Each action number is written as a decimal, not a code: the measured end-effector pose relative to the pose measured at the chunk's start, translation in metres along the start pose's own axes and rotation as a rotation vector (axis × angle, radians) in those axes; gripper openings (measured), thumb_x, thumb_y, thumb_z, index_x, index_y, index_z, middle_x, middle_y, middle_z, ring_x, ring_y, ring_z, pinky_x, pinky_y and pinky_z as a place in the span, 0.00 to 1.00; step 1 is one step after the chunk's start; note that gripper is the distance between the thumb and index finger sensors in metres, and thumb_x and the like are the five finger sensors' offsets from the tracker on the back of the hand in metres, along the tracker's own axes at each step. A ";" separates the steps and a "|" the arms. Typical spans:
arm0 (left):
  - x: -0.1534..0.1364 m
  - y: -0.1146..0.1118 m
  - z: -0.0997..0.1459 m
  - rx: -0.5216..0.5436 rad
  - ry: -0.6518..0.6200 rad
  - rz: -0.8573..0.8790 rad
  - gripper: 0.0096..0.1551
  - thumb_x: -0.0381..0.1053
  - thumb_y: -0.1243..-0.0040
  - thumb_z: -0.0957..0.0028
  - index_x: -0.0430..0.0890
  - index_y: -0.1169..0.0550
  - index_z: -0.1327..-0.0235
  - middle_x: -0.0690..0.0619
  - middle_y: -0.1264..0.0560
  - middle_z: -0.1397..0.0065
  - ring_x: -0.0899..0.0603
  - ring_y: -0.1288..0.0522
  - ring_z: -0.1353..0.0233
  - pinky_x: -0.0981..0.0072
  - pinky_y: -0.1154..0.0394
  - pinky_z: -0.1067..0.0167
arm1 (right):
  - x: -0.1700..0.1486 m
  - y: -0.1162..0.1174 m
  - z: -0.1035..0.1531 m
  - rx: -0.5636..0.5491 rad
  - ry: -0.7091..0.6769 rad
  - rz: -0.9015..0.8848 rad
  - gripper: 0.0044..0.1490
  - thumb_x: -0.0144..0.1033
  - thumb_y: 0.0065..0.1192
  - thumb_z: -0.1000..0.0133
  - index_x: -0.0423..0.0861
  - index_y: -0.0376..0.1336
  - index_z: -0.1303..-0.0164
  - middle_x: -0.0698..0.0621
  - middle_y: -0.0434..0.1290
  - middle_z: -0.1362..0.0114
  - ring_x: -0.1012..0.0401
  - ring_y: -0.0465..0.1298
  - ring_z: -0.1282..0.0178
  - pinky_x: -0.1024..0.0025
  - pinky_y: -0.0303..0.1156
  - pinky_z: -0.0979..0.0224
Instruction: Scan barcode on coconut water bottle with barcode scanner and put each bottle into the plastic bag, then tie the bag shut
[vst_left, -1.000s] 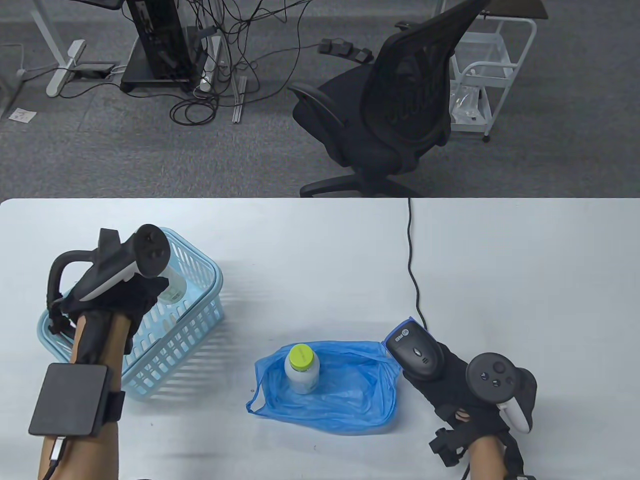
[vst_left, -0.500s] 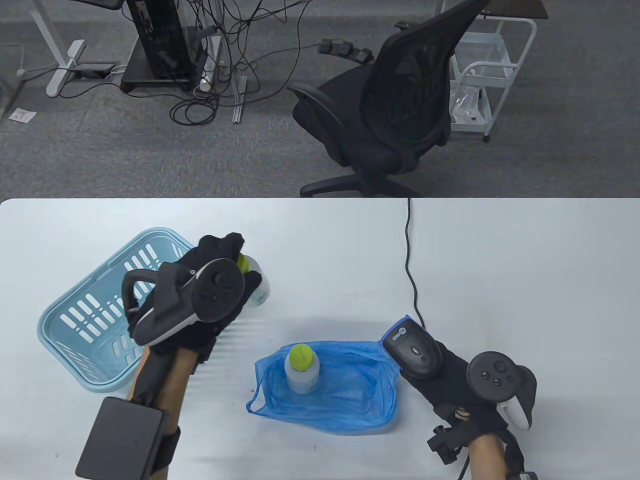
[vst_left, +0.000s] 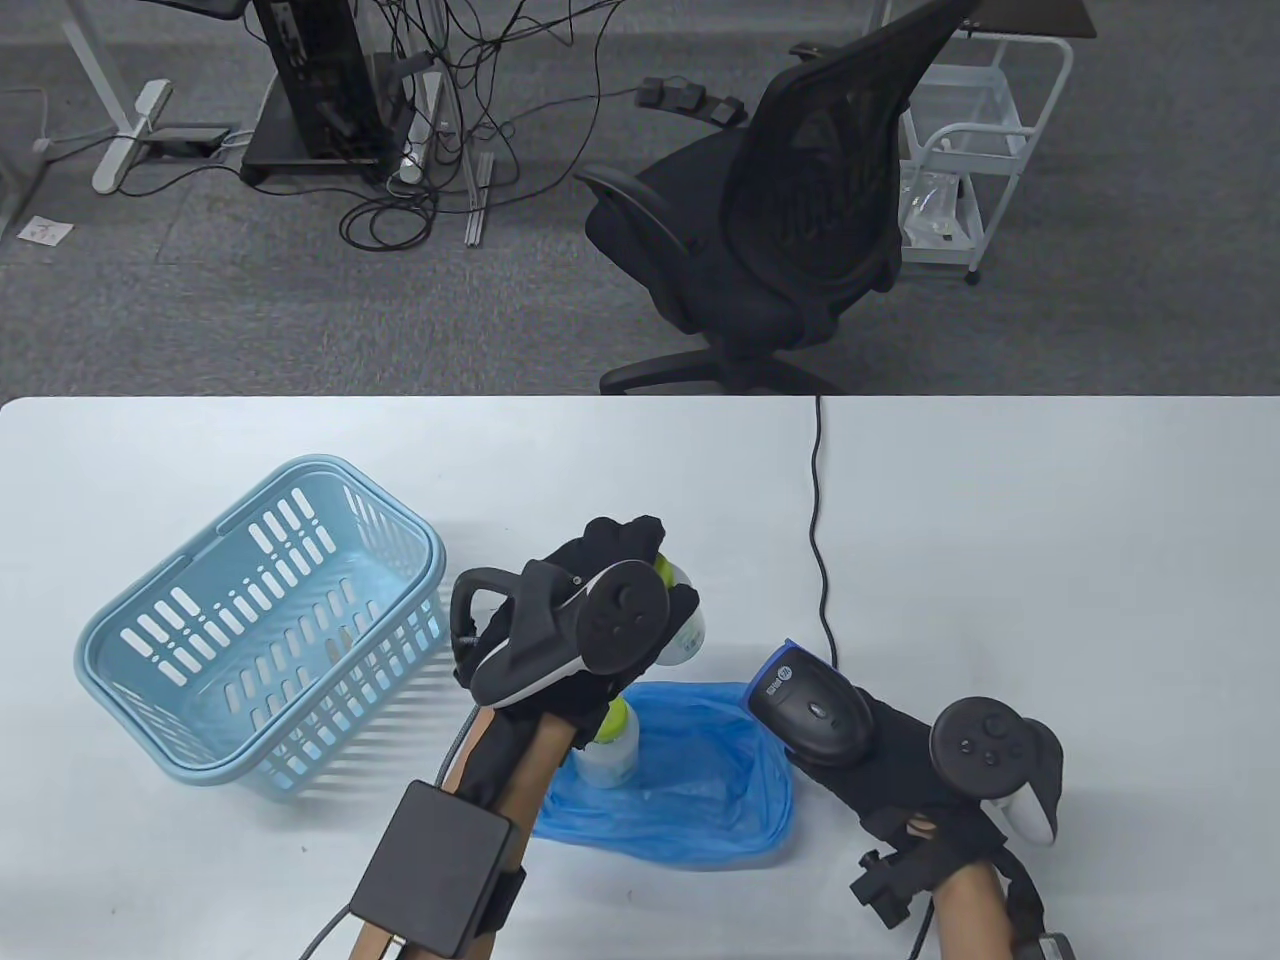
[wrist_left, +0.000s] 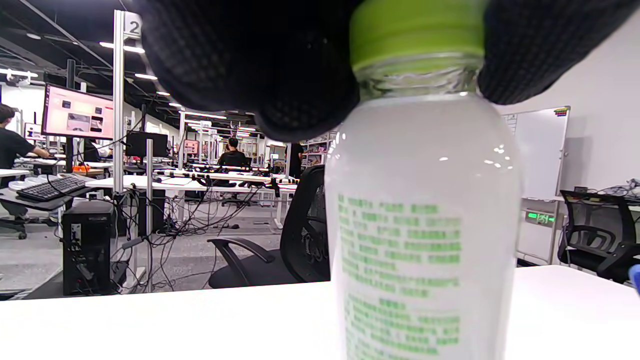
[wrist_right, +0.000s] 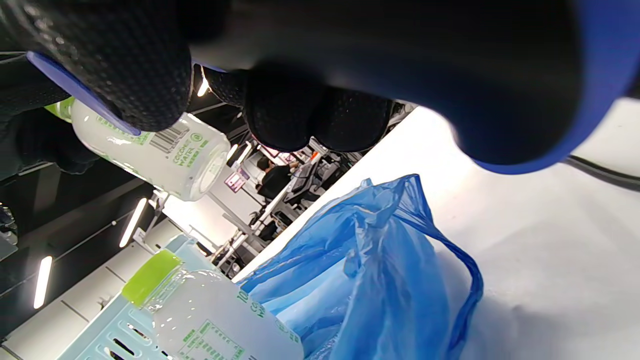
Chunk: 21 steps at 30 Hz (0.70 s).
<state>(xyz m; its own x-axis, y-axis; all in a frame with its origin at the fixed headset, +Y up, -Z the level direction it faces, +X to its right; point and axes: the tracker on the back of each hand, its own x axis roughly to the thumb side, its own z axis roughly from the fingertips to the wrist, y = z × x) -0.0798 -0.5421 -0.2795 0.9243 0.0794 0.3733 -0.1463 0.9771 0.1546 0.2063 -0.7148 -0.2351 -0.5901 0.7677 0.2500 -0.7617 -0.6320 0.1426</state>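
1. The white rectangular table (vst_left: 1050, 520) bears everything; a black cable (vst_left: 820, 520) runs across it from the far edge toward the scanner.
2. The light-blue slotted plastic basket (vst_left: 150, 640) lies on the left part of the table, well apart from both hands.
3. The crumpled blue plastic bag (vst_left: 720, 790) lies open at the near centre, between the two forearms. Inside it, at its left side, stands an upright white coconut water bottle with a green cap (vst_left: 612, 745), partly hidden by the left forearm.
4. The left hand (vst_left: 610, 570), in a black glove with a tracker on its back, is above the bag's far-left edge. Its fingers (wrist_left: 260, 60) are curled round the neck and green cap of a second white coconut water bottle (vst_left: 685, 630), which hangs clear of the table. In the right wrist view that bottle's long axis is tilted, base toward the scanner side, with its barcode (wrist_right: 167, 138) showing.
5. The right hand (vst_left: 900, 750) is just right of the bag, fingers wrapped round the black and blue handheld barcode scanner (vst_left: 815, 705). The scanner's head points far-left, toward the held bottle, near it but apart.
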 end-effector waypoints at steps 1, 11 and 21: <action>0.001 0.000 0.000 -0.003 -0.001 0.002 0.41 0.69 0.36 0.37 0.45 0.26 0.20 0.50 0.21 0.30 0.49 0.15 0.45 0.52 0.15 0.46 | 0.000 0.000 0.000 -0.004 -0.007 -0.002 0.28 0.53 0.70 0.42 0.55 0.66 0.35 0.58 0.79 0.39 0.56 0.81 0.35 0.45 0.71 0.25; 0.004 -0.003 0.000 -0.023 -0.019 0.052 0.40 0.69 0.36 0.36 0.44 0.25 0.21 0.49 0.21 0.30 0.49 0.14 0.45 0.52 0.15 0.47 | 0.004 0.003 0.000 -0.021 -0.028 0.050 0.25 0.52 0.71 0.43 0.54 0.67 0.38 0.59 0.79 0.42 0.57 0.81 0.36 0.45 0.71 0.25; 0.029 -0.017 0.024 -0.186 -0.373 -0.013 0.40 0.67 0.34 0.38 0.47 0.28 0.19 0.51 0.23 0.26 0.48 0.15 0.40 0.50 0.16 0.41 | -0.010 -0.007 0.005 -0.143 0.102 0.018 0.31 0.52 0.69 0.41 0.52 0.63 0.32 0.57 0.77 0.37 0.54 0.79 0.33 0.44 0.69 0.24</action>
<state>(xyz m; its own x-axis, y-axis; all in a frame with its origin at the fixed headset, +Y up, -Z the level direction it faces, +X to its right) -0.0593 -0.5608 -0.2498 0.7293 0.0235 0.6838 -0.0381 0.9993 0.0063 0.2185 -0.7184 -0.2340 -0.6221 0.7681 0.1519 -0.7771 -0.6293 -0.0007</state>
